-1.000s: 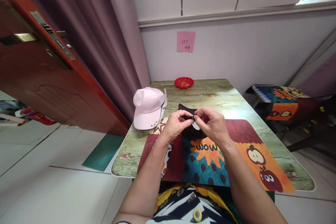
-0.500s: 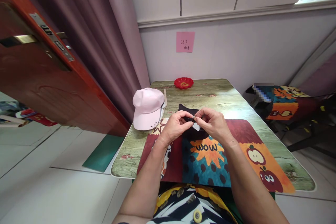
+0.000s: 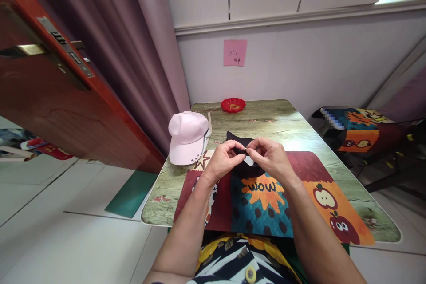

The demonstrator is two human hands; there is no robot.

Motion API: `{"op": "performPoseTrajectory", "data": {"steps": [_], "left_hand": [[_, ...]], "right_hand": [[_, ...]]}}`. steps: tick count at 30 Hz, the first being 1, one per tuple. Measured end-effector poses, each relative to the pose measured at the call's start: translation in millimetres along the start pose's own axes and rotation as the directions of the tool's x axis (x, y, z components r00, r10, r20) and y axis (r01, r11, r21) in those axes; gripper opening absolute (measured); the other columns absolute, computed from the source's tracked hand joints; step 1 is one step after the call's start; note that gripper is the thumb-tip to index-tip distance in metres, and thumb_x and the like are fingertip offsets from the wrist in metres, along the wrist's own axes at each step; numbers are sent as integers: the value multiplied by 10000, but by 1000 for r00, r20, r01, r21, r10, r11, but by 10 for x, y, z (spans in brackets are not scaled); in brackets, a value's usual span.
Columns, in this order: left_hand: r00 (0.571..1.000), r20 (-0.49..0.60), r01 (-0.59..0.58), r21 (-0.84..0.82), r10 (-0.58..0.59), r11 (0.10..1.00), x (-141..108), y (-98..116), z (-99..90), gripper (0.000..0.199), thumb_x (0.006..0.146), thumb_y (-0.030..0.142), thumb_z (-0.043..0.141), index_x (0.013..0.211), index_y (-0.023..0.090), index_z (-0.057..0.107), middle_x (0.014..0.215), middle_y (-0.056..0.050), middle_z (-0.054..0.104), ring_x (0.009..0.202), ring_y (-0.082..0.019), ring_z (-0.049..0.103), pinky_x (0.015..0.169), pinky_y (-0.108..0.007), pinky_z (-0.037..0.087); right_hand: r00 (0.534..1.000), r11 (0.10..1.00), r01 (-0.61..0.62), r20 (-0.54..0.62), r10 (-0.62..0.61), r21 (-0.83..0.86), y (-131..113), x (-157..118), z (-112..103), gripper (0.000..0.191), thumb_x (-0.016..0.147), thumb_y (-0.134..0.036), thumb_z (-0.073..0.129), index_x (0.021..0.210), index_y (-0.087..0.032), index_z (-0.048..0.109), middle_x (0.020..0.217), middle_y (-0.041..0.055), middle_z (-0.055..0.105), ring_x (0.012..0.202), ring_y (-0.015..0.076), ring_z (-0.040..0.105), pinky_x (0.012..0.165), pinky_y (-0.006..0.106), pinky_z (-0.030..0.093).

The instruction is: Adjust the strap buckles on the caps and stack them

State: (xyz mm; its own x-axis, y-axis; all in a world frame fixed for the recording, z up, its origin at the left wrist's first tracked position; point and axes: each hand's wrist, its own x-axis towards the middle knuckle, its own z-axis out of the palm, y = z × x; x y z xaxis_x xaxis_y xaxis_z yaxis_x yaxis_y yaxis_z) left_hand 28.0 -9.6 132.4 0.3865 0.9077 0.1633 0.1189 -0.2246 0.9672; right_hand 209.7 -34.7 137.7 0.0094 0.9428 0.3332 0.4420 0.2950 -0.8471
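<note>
Over the middle of the table, my left hand and my right hand meet fingertip to fingertip. Each is closed in a pinch at a small thin ring, partly covered by the fingers. Beneath them lies a black cap-like piece, largely hidden by my hands. A small white patch shows just below my fingertips. A pink cap stands to the left of my left hand, its brim facing me, with small dark rings along the brim's edge.
A colourful mat covers the near part of the wood-patterned table. At the back sits a red scalloped dish. A pink note is on the wall. An open door stands left, and a patterned stool-like piece right.
My hands stay nearly in place, still pinching. The small ring between the fingertips has shifted or turned slightly. The cap and dish have not moved.
</note>
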Motion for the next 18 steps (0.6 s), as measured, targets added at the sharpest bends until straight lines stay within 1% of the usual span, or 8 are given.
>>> {"op": "performPoseTrajectory", "data": {"steps": [4, 6, 9, 13, 15, 18], "left_hand": [[1000, 7, -6, -26, 6, 1000, -9, 11, 17, 214, 772, 274, 730, 943, 169, 653, 794, 23, 595, 595, -70, 446, 560, -194, 365], [1000, -3, -22, -14, 22, 1000, -10, 3, 24, 224, 771, 275, 730, 957, 177, 651, 820, 21, 603, 589, -64, 441, 560, -191, 367], [998, -24, -58, 40, 59, 998, -8, -21, 28, 223, 770, 279, 730, 961, 184, 668, 862, 11, 621, 595, -67, 454, 569, -195, 381], [989, -45, -131, 145, 139, 981, -11, -52, 13, 216, 783, 278, 719, 975, 183, 690, 879, -4, 633, 603, -77, 465, 573, -207, 393], [984, -44, -161, 183, 172, 970, -19, -58, 5, 211, 790, 273, 713, 979, 182, 695, 878, -7, 630, 594, -76, 464, 566, -210, 393], [978, -15, -199, 212, 207, 957, -34, -57, 3, 202, 798, 260, 706, 984, 182, 697, 881, -9, 616, 587, -73, 471, 566, -212, 397]], "right_hand": [[1000, 1000, 3, -2, -3, -8, -6, -3, 2, 126, 799, -290, 664, 709, -205, 641, 570, -31, 590, 477, 99, 429, 462, 237, 321], [1000, 1000, 10, -6, -10, -12, -16, -5, -1, 123, 798, -289, 665, 710, -206, 642, 574, -30, 591, 478, 100, 433, 463, 236, 326], [1000, 1000, 27, -9, -27, -9, -21, -3, -7, 121, 799, -293, 670, 719, -205, 646, 595, -24, 607, 478, 98, 439, 461, 235, 328], [1000, 999, 10, 3, -10, 31, 23, 1, -9, 143, 808, -326, 685, 739, -203, 665, 557, -32, 567, 473, 100, 427, 448, 234, 308], [1000, 997, -3, 26, 2, 75, 57, 1, -12, 166, 817, -352, 686, 748, -202, 666, 593, -19, 601, 483, 104, 442, 448, 235, 321], [997, 995, 15, 68, -22, 103, 83, -1, -25, 179, 817, -348, 684, 723, -202, 640, 675, 5, 655, 508, 104, 462, 465, 236, 353]]}}
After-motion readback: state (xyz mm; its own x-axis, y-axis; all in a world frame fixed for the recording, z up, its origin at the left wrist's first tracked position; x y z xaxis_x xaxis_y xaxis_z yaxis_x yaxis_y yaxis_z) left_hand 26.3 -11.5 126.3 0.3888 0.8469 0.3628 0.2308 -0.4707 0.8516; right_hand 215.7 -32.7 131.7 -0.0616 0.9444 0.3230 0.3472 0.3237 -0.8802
